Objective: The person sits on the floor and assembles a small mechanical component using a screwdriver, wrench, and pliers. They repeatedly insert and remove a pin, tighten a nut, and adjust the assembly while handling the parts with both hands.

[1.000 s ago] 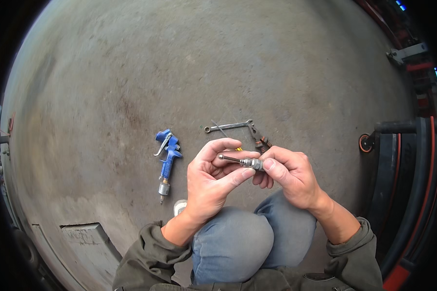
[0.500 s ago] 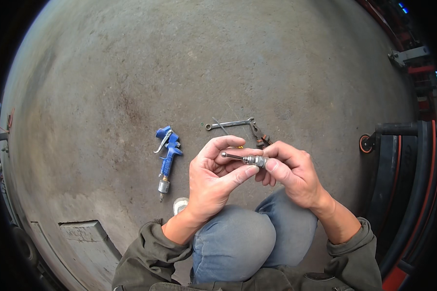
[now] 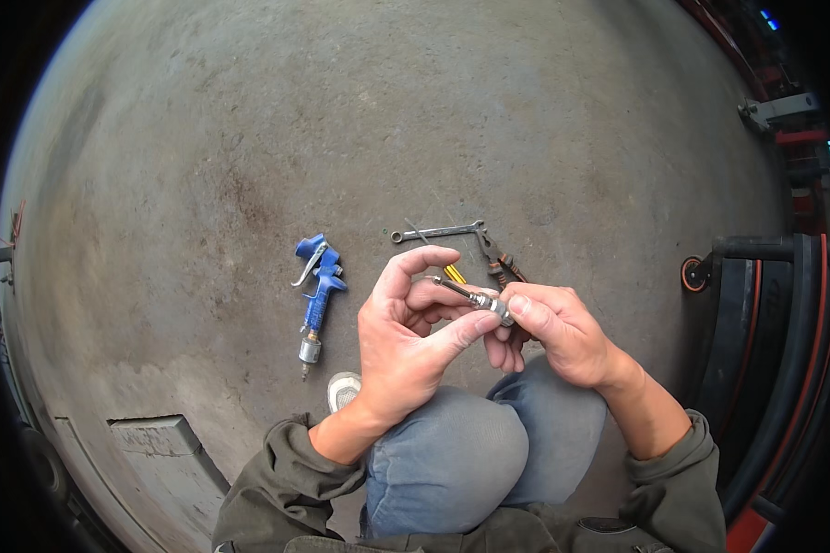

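Observation:
Between my two hands, above my knees, is a small metal fitting (image 3: pixel 481 300) with a ribbed collar and a slim stem slanting up to the left. The thumb and fingers of my right hand (image 3: pixel 570 336) pinch its thick end. My left hand (image 3: pixel 398 339) steadies it, thumb tip against the collar and fingers curled behind; the index finger is raised and bent above the stem. On the floor to the left lies a blue air blow gun (image 3: pixel 319 288) with a silver trigger and a metal connector at its lower end.
Just beyond my hands lie a combination wrench (image 3: pixel 438 232), a yellow-handled screwdriver (image 3: pixel 454 274) and pliers (image 3: pixel 500 262) with dark-and-orange grips, partly behind my fingers. A black wheeled cart (image 3: pixel 761 323) with orange edging stands at the right. A recessed floor plate (image 3: pixel 166 438) is at lower left.
The fitting has tilted, its stem now pointing more upward and its thick end lower. Both hands keep hold of it. More of the screwdriver's yellow handle and the pliers shows.

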Demonstrator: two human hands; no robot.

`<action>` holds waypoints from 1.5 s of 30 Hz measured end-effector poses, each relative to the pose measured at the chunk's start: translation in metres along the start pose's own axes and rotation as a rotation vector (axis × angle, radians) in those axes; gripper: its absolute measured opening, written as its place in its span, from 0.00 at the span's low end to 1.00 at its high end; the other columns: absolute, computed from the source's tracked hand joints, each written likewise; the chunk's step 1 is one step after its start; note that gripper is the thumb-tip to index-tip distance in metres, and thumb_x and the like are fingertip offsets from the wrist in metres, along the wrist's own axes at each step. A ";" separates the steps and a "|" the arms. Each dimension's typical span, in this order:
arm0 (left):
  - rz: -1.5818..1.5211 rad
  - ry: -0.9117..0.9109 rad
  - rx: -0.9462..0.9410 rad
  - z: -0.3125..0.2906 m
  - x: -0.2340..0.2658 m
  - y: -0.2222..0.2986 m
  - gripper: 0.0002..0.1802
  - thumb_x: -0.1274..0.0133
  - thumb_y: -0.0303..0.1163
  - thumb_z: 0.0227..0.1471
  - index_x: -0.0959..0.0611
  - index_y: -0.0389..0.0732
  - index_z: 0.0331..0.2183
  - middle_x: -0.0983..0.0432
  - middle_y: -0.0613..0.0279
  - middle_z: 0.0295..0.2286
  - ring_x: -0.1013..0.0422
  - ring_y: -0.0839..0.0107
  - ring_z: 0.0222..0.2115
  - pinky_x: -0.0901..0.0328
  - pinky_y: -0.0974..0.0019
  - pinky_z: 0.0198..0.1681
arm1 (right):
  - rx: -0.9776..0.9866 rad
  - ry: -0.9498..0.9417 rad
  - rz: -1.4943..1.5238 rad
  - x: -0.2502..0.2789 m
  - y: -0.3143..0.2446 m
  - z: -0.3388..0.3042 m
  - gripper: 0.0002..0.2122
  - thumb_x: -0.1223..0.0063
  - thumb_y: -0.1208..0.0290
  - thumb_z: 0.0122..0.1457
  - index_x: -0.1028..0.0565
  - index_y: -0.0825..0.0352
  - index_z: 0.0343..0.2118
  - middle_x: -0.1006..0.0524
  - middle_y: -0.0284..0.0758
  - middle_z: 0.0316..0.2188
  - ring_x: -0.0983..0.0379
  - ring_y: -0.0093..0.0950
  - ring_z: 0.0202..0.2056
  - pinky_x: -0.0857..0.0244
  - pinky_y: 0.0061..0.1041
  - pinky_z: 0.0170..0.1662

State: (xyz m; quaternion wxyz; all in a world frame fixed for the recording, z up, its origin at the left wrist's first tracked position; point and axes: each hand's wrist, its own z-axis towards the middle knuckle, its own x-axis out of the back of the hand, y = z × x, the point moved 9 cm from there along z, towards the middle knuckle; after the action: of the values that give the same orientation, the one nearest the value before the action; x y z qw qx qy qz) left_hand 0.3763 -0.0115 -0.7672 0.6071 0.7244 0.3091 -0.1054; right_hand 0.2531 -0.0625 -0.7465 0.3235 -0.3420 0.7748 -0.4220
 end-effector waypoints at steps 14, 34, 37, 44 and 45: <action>0.049 0.091 0.032 0.001 0.009 -0.003 0.30 0.33 0.18 0.47 0.29 0.32 0.51 0.19 0.55 0.30 0.21 0.73 0.31 0.25 0.72 0.38 | -0.108 -0.058 0.098 -0.005 0.016 0.006 0.21 0.64 0.55 0.73 0.25 0.69 0.40 0.22 0.35 0.29 0.25 0.21 0.29 0.30 0.21 0.32; 0.446 0.270 0.044 -0.062 -0.025 0.062 0.22 0.51 0.42 0.64 0.21 0.33 0.49 0.22 0.57 0.36 0.27 0.68 0.29 0.31 0.62 0.32 | 0.340 -0.101 0.350 -0.031 -0.010 0.021 0.18 0.57 0.58 0.71 0.25 0.68 0.32 0.23 0.30 0.24 0.27 0.18 0.24 0.32 0.21 0.27; 0.494 0.123 0.198 -0.046 -0.083 0.080 0.28 0.58 0.46 0.68 0.25 0.31 0.55 0.25 0.57 0.39 0.31 0.73 0.29 0.37 0.71 0.30 | 0.280 0.034 0.520 -0.045 -0.043 -0.015 0.18 0.55 0.60 0.69 0.23 0.67 0.27 0.23 0.33 0.22 0.26 0.25 0.22 0.32 0.23 0.23; 0.395 -0.004 0.180 -0.056 -0.227 0.182 0.22 0.53 0.39 0.68 0.23 0.27 0.50 0.24 0.54 0.39 0.27 0.67 0.35 0.30 0.65 0.40 | 0.290 0.336 0.440 -0.005 -0.186 -0.181 0.17 0.54 0.60 0.70 0.20 0.69 0.34 0.19 0.33 0.25 0.24 0.21 0.25 0.29 0.22 0.28; 0.360 -0.037 0.222 -0.063 -0.255 0.199 0.20 0.51 0.37 0.67 0.23 0.28 0.49 0.24 0.55 0.39 0.27 0.67 0.36 0.30 0.64 0.42 | 0.203 0.449 0.385 0.010 -0.200 -0.218 0.15 0.50 0.60 0.68 0.20 0.69 0.37 0.19 0.32 0.27 0.24 0.19 0.28 0.29 0.20 0.32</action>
State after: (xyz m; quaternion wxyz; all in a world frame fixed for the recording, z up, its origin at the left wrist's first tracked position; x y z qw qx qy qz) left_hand 0.2766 -0.0483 -0.4551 0.5383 0.8282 0.1500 -0.0419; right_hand 0.1264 -0.0582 -0.4789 0.2507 -0.0533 0.8314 -0.4930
